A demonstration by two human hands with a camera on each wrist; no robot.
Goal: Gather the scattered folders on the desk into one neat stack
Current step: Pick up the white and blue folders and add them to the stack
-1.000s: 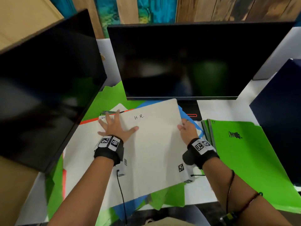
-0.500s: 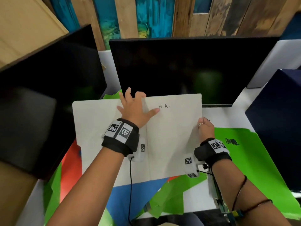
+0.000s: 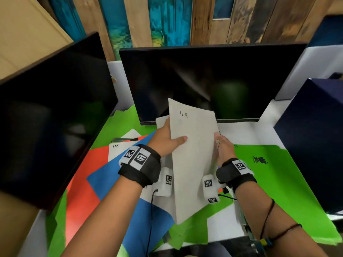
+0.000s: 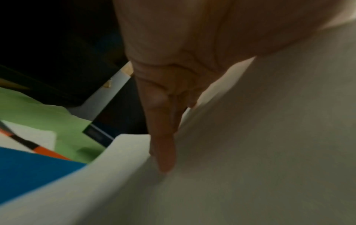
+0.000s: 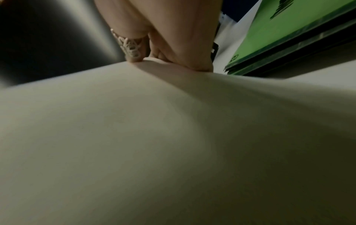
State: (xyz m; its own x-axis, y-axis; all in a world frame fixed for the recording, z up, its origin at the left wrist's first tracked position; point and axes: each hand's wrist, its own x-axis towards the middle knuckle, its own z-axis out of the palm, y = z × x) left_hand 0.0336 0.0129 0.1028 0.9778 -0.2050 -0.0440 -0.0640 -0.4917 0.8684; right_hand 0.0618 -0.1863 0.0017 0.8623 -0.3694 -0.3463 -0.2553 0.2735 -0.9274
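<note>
A white folder [image 3: 193,156] marked "H.R." is half folded and lifted above the desk in front of the middle monitor. My left hand [image 3: 167,140] grips its left flap, thumb on the front, fingers [image 4: 163,144] in the crease behind. My right hand [image 3: 223,147] holds the folder's right edge [image 5: 173,121], fingers curled over it. Below lie a red folder [image 3: 83,191], a blue folder [image 3: 118,182], green folders [image 3: 126,127], and another white folder [image 3: 116,151] marked "HR". A stack with a green folder [image 3: 274,182] on top lies to the right.
A dark monitor [image 3: 204,82] stands right behind the lifted folder, and a second monitor [image 3: 48,115] angles in on the left. A dark blue box [image 3: 315,141] stands at the right. Bare white desk [image 3: 241,132] shows between the monitor and the green stack.
The white folder was flat under both hands, then was lifted open. Now its two halves are swung together and it is tilted up on edge. The coloured folders beneath are uncovered.
</note>
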